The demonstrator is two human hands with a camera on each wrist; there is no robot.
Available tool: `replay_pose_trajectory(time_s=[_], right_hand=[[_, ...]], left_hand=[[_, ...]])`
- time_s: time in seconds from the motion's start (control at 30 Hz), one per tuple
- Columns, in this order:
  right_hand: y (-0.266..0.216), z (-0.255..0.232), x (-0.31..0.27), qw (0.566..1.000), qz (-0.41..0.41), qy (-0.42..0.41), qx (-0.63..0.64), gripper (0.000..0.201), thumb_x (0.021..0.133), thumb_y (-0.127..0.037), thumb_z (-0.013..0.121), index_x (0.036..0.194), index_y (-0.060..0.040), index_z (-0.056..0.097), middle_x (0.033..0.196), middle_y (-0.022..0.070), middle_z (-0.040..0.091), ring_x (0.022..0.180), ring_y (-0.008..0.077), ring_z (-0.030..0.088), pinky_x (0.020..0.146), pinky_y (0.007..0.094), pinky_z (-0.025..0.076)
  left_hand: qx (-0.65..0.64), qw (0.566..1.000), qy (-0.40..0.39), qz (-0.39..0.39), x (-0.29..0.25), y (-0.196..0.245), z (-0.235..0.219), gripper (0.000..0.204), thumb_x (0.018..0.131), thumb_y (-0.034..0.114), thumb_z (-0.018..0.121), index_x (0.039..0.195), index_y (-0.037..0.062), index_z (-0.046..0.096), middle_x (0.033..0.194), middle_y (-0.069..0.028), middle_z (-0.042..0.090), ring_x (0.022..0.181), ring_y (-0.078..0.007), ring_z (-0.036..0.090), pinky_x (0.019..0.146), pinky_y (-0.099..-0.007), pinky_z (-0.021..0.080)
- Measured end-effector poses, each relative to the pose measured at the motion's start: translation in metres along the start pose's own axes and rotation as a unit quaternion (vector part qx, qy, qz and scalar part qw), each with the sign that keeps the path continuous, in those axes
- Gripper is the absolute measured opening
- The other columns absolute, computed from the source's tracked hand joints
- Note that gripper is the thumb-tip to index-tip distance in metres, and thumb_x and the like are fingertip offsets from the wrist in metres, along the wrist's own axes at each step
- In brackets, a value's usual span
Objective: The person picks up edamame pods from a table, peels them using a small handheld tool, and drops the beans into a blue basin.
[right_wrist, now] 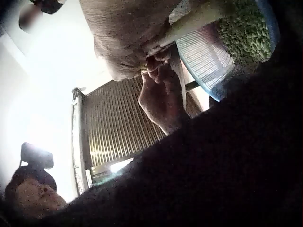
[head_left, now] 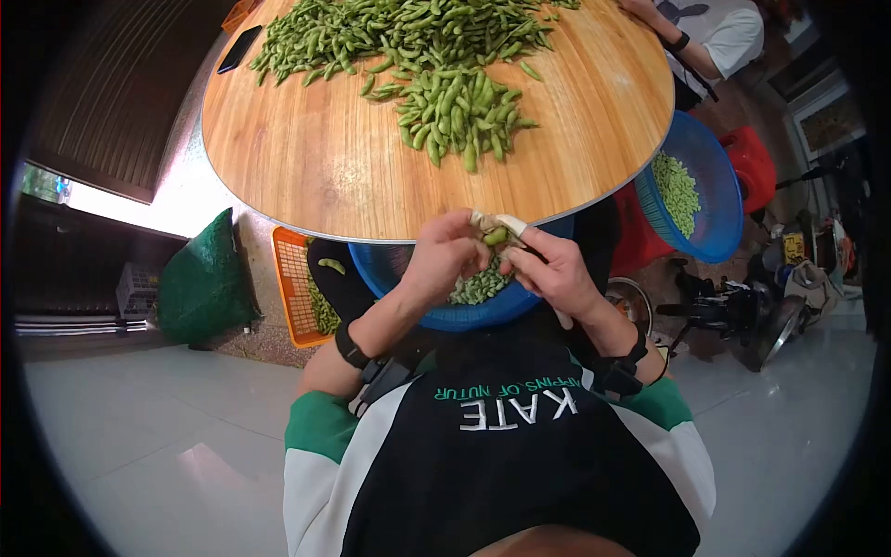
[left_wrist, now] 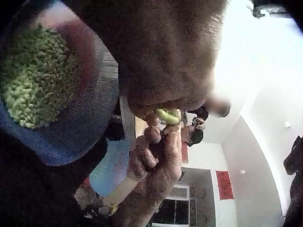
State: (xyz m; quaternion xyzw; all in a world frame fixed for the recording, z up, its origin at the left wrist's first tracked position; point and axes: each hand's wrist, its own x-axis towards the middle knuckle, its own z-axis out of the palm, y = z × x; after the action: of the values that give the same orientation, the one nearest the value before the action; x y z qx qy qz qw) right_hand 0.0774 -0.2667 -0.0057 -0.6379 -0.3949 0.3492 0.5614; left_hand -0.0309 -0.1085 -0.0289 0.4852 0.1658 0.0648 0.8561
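Observation:
A green soybean pod (head_left: 496, 236) is held between my two hands at the table's near edge. My left hand (head_left: 434, 263) pinches it from the left with thumb and curled fingers. From the right, my right hand (head_left: 559, 271) has its finger and thumb closed on the same pod. Pale wraps cover some fingertips on both hands. In the left wrist view the pod (left_wrist: 169, 117) shows bright green between the hands. Below them, a blue basin (head_left: 436, 323) contains shelled beans (head_left: 478, 290). The right wrist view mostly hides the pod behind fingers.
A round wooden table (head_left: 306, 167) bears a large heap of pods (head_left: 399, 32) and a smaller pile (head_left: 459, 111). A phone (head_left: 239, 49) lies at its left. An orange basket (head_left: 295, 288) and green sack (head_left: 206, 283) stand left; another blue basin (head_left: 710, 167) and a person (head_left: 733, 42) are right.

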Motion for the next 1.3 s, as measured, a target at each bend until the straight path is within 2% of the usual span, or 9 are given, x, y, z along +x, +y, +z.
replay_pose_trajectory(time_s=[0.23, 0.4, 0.53, 0.63, 0.73, 0.87, 1.1, 1.2, 1.3], right_hand=[[-0.007, -0.006, -0.004, 0.974, 0.133, -0.054, 0.175, 0.041, 0.091, -0.005, 0.049, 0.132, -0.0020, 0.048, 0.077, 0.0022, 0.059, 0.050, 0.0025, 0.044, 0.042, 0.0165, 0.035], [-0.004, 0.009, 0.003, 0.975, 0.095, -0.108, 0.171, 0.042, 0.093, -0.008, 0.048, 0.135, -0.0015, 0.045, 0.078, 0.0023, 0.060, 0.053, 0.0024, 0.045, 0.046, 0.0159, 0.037], [0.006, -0.005, 0.011, 0.984, 0.083, -0.032, 0.155, 0.043, 0.094, -0.010, 0.047, 0.136, 0.0002, 0.040, 0.078, 0.0040, 0.060, 0.051, 0.0032, 0.045, 0.044, 0.0169, 0.036], [0.014, -0.017, 0.022, 0.980, 0.073, 0.044, 0.180, 0.028, 0.095, -0.012, 0.048, 0.119, 0.0022, 0.049, 0.076, 0.0036, 0.058, 0.049, 0.0036, 0.045, 0.042, 0.0183, 0.034], [0.016, -0.013, 0.031, 0.984, 0.072, 0.048, 0.153, 0.029, 0.095, -0.013, 0.047, 0.120, 0.0023, 0.049, 0.076, 0.0041, 0.058, 0.048, 0.0035, 0.045, 0.041, 0.0183, 0.034], [0.019, -0.017, 0.028, 0.982, 0.067, 0.057, 0.165, 0.030, 0.096, -0.014, 0.047, 0.121, 0.0017, 0.048, 0.077, 0.0046, 0.059, 0.048, 0.0034, 0.045, 0.041, 0.0180, 0.035], [0.020, -0.018, 0.026, 0.976, 0.064, 0.050, 0.201, 0.030, 0.096, -0.014, 0.046, 0.121, 0.0029, 0.048, 0.079, 0.0056, 0.058, 0.048, 0.0037, 0.045, 0.041, 0.0179, 0.035], [0.018, -0.018, 0.025, 0.972, 0.060, 0.050, 0.223, 0.033, 0.096, -0.013, 0.045, 0.125, 0.0024, 0.045, 0.080, 0.0063, 0.058, 0.049, 0.0036, 0.046, 0.041, 0.0177, 0.035], [0.013, -0.015, 0.024, 0.970, 0.051, 0.036, 0.235, 0.039, 0.096, -0.013, 0.044, 0.132, 0.0014, 0.040, 0.081, 0.0078, 0.059, 0.051, 0.0044, 0.047, 0.042, 0.0172, 0.036]], left_hand=[[0.243, 0.965, 0.030, 0.099, -0.031, -0.008, -0.006, 0.039, 0.082, 0.009, 0.069, 0.116, -0.0002, 0.052, 0.107, -0.0123, 0.063, 0.104, -0.0170, 0.059, 0.089, -0.0306, 0.046], [0.127, 0.983, 0.085, 0.100, -0.043, 0.009, -0.011, 0.015, 0.084, 0.003, 0.067, 0.096, 0.0015, 0.058, 0.089, -0.0043, 0.064, 0.080, -0.0077, 0.058, 0.068, -0.0220, 0.047], [0.694, 0.683, 0.167, 0.158, -0.079, 0.066, -0.053, 0.017, 0.075, 0.000, 0.065, 0.091, 0.0051, 0.063, 0.080, -0.0102, 0.058, 0.071, -0.0223, 0.060, 0.061, -0.0321, 0.046], [0.756, 0.553, 0.189, 0.296, -0.059, 0.086, -0.048, 0.020, 0.074, -0.002, 0.062, 0.093, 0.0058, 0.064, 0.086, -0.0113, 0.056, 0.076, -0.0280, 0.058, 0.064, -0.0373, 0.046], [0.683, 0.650, 0.054, 0.330, -0.005, 0.081, -0.036, 0.028, 0.074, -0.003, 0.057, 0.099, 0.0072, 0.065, 0.090, -0.0115, 0.054, 0.085, -0.0282, 0.056, 0.071, -0.0377, 0.046], [0.767, 0.535, -0.051, 0.350, 0.067, 0.067, -0.031, 0.027, 0.071, 0.001, 0.056, 0.095, 0.0089, 0.063, 0.093, -0.0108, 0.050, 0.088, -0.0278, 0.052, 0.074, -0.0368, 0.047], [0.708, 0.600, -0.070, 0.365, 0.087, 0.068, -0.033, 0.026, 0.069, 0.003, 0.060, 0.094, 0.0092, 0.062, 0.098, -0.0098, 0.050, 0.091, -0.0290, 0.051, 0.080, -0.0353, 0.045], [0.591, 0.701, -0.017, 0.399, 0.077, 0.061, -0.028, 0.022, 0.075, 0.001, 0.062, 0.097, 0.0063, 0.061, 0.096, -0.0065, 0.055, 0.085, -0.0216, 0.054, 0.075, -0.0303, 0.047], [0.274, 0.931, 0.046, 0.237, 0.061, 0.048, -0.017, 0.014, 0.089, 0.010, 0.062, 0.100, 0.0019, 0.059, 0.082, -0.0013, 0.061, 0.068, -0.0066, 0.054, 0.057, -0.0219, 0.045]])
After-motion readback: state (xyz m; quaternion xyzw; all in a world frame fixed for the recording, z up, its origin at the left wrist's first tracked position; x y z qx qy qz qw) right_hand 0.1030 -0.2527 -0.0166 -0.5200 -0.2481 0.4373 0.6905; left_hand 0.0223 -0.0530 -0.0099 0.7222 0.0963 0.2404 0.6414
